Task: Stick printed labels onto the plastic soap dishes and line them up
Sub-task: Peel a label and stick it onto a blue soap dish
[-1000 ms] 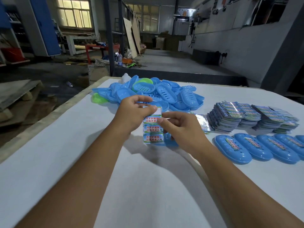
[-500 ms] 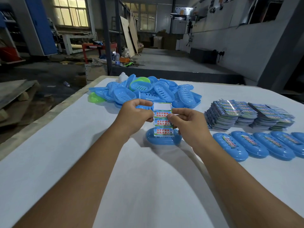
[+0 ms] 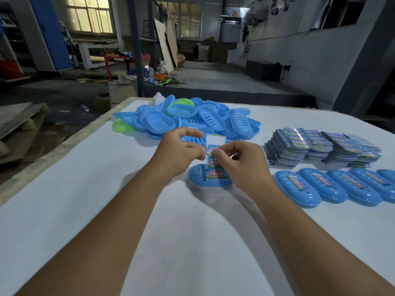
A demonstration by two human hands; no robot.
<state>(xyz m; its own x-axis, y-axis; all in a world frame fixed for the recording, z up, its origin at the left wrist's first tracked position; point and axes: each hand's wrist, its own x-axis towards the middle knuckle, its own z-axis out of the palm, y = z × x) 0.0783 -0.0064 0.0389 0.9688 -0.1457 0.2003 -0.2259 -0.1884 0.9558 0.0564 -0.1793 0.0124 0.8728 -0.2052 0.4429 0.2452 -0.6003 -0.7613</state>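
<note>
At frame centre my left hand [image 3: 181,152] pinches the label strip [image 3: 214,159] while my right hand [image 3: 237,161] peels one sticker; next, press it squarely onto the blue dish [image 3: 205,180] beneath.

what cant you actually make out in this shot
- Head view: the middle of the label strip is hidden by the right hand and left hand pinching it.
- The labelled row of soap dishes is cut off by the right edge; count unknown.
- Print on the label stacks is too small to read.
</note>
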